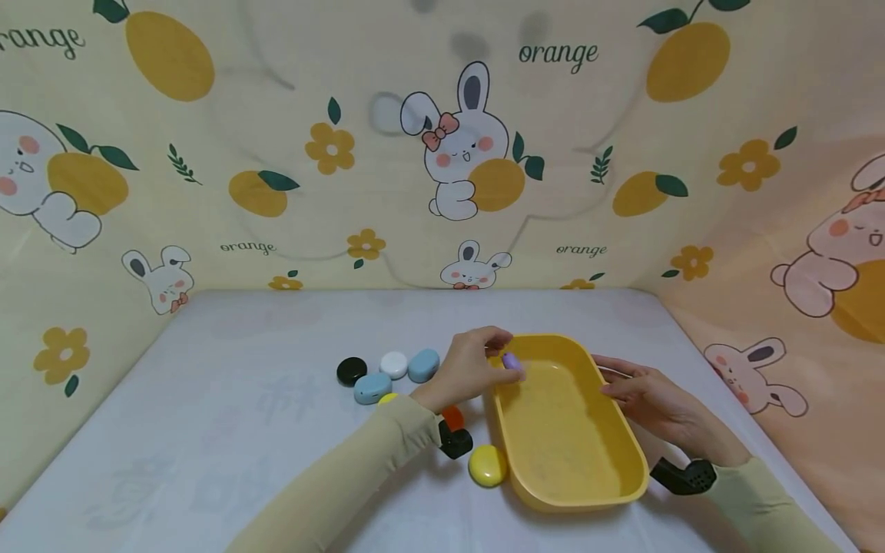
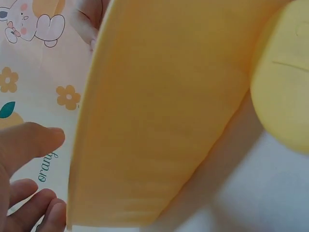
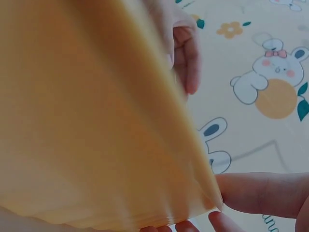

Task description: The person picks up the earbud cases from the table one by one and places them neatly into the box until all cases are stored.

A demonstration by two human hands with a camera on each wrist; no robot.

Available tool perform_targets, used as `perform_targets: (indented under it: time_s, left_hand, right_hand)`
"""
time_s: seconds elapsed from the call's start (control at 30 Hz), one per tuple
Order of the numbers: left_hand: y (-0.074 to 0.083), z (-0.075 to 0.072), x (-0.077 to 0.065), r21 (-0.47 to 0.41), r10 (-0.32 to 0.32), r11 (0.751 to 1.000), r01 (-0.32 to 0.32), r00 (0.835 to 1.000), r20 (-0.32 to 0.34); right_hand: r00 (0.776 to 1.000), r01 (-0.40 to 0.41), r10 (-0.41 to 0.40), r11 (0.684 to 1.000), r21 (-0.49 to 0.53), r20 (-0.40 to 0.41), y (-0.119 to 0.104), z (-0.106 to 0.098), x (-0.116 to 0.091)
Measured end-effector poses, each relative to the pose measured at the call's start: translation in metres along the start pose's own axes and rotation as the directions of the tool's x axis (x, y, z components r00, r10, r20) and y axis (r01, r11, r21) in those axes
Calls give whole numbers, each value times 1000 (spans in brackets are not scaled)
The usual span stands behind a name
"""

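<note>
A yellow plastic tray (image 1: 563,430) with rounded corners stands right of the middle, its near end toward me. My left hand (image 1: 477,361) reaches over its far left rim, thumb and fingers spread apart. A small purple piece (image 1: 510,361) shows between that thumb and the fingers, just inside the rim; the left wrist view hides it behind the tray wall. With the thumb at the rim and fingers under it, my right hand (image 1: 657,403) grips the tray's right side. In the right wrist view, the thumb (image 3: 260,193) meets the tray's edge.
Left of the tray lie rounded pieces: a black one (image 1: 352,372), a white one (image 1: 394,365), two blue ones (image 1: 423,365), and an orange one (image 1: 452,418) partly behind the left wrist. A yellow piece (image 1: 488,466) sits close by the tray's near left side. Patterned cloth walls surround the white table (image 1: 228,430).
</note>
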State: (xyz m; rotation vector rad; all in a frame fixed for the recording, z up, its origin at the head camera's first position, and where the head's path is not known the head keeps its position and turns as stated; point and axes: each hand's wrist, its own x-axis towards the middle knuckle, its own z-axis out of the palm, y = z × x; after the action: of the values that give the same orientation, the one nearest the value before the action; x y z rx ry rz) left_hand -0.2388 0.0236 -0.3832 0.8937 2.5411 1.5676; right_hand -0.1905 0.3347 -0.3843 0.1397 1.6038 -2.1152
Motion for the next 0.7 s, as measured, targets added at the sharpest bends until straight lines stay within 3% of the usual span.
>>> perform_targets:
  time_s: [0.13,0.43,0.7]
  left_hand:
    - [1,-3,-4,12,15,1000,-15,1000,-21]
    - [11,-19,-27,-116,-6,993,-6,994,-105]
    - [15,-33,-59,-108,-46,993,39,996,-70]
  right_hand:
    - [1000,-3,3,1000,8,20,0,1,1]
    - [1000,-3,3,1000,-4,21,-1,2,3]
    - [1000,-10,8,994,-109,-19,-1,1,4]
